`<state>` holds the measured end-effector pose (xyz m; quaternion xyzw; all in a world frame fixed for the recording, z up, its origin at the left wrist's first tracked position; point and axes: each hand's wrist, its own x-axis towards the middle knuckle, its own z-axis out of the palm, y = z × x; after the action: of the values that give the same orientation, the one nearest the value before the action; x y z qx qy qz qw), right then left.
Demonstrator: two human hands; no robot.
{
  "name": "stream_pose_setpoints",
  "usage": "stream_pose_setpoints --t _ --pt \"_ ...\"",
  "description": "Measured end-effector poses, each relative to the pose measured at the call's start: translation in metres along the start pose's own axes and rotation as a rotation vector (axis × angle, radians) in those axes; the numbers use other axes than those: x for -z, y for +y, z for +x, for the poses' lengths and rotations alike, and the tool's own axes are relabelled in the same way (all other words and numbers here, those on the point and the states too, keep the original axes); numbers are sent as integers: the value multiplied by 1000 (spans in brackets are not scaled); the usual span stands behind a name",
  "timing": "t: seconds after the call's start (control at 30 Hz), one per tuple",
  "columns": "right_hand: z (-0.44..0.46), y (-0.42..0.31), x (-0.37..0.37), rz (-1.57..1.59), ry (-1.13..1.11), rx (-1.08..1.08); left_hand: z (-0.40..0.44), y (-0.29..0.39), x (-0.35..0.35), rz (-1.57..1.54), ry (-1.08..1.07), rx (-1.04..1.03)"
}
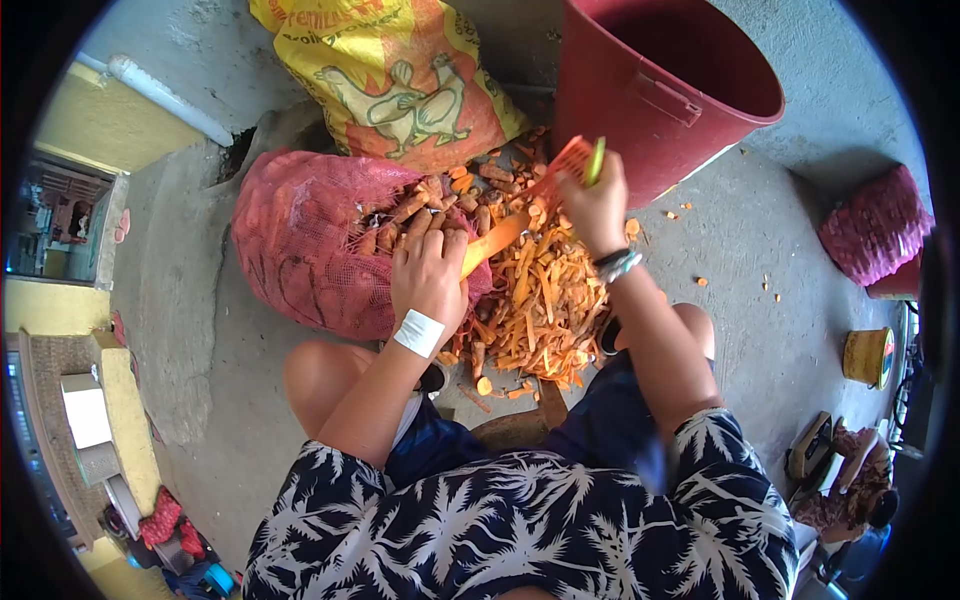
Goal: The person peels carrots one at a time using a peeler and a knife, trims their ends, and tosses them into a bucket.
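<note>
Left hand [428,275]: closed round one end of a peeled carrot [497,247], with a white patch [419,333] at its wrist.
Right hand [597,205]: gripping a red-and-green peeler [570,163] — I cannot tell whether it touches the carrot.
Carrot: between the two hands, its free end near the peeler.
Peelings [540,310]: heaped on the floor [740,400], on the near side of the right hand.
Net sack [310,240]: left of the left hand, brownish unpeeled carrots [407,207] at its mouth — just beyond the fingers.
Yellow sack [395,95]: beyond the left hand.
Red bin [640,120]: beyond the right hand.
</note>
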<state>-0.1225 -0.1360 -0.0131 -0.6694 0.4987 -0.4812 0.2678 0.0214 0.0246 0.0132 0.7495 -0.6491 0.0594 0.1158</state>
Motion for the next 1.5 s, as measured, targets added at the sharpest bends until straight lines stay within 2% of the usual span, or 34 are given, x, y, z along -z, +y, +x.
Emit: stream_pose_setpoints --t 0.03,0.1,0.17,0.27,0.3,0.37,0.43,0.47,0.5,0.53,0.6,0.63,0.67,0.7,0.77,0.87,0.9,0.93,0.97,1.0,1.03,1.1,1.17,1.23,1.3,1.33,1.47,1.5 --pt "16 7 8 -30 15 -118 -2 -2 1 5 -3 -5" --pt "46 32 22 -43 169 -133 -3 -6 5 -11 31 21" --pt "54 34 34 -22 129 -182 -4 -15 -1 -52 -26 73" --pt "43 21 45 -80 -116 -169 -3 -39 -39 -770 -346 543" --pt "44 24 47 -118 -183 -134 -15 -65 -102 -913 -162 445" --pt "47 25 52 -172 -133 -45 5 -49 -75 -1440 -451 777" --pt "52 25 59 -141 -80 -119 51 -31 -46 -1375 -573 872" --pt "55 31 60 -106 -99 -172 80 -15 -23 -1490 -536 722" --pt "58 43 60 -71 -121 -230 110 4 10 -1457 -416 522" --pt "59 59 57 -29 -91 -200 142 15 27 -1516 -245 294" --pt "57 57 59 -49 -99 -217 201 34 78 -1697 -222 13" --pt "57 59 58 -67 -94 -196 231 41 82 -1718 -23 -140" --pt "56 55 59 -70 -110 -203 226 50 136 -1508 -231 -265" --pt "55 49 60 -42 -144 -218 225 53 143 -1411 25 -246" --pt "52 35 58 -5 -182 -234 186 48 163 -1111 1 -350" --pt "47 28 47 -29 -313 -129 210 -35 12 -1010 -143 -209" --pt "45 23 43 -17 -313 -94 197 -65 -45 -881 -262 10" --pt "43 19 40 -15 -350 -88 179 -77 -71 -596 -495 267" --pt "42 16 38 -14 -390 -86 164 -124 -142 25 -710 -133" --pt "41 16 34 -74 -424 -79 138 -203 -275 -144 -755 -198" --pt "41 18 31 -79 -427 -87 125 -154 -203 -100 -872 87" --pt "40 21 25 -96 -453 -44 84 -169 -252 -325 -600 502" --pt "40 20 24 -123 -472 -85 84 -164 -252 -46 -895 548" --pt "42 24 21 -109 -488 -91 82 -166 -275 26 -884 601" --pt "45 30 19 -123 -506 -107 80 -166 -294 174 -767 680" --pt "45 35 18 -109 -497 -94 82 -170 -301 171 -864 696" --pt "44 26 14 -86 -512 -89 73 -182 -307 220 -795 639" --pt "43 23 14 -73 -519 -92 72 -184 -305 147 -799 622"
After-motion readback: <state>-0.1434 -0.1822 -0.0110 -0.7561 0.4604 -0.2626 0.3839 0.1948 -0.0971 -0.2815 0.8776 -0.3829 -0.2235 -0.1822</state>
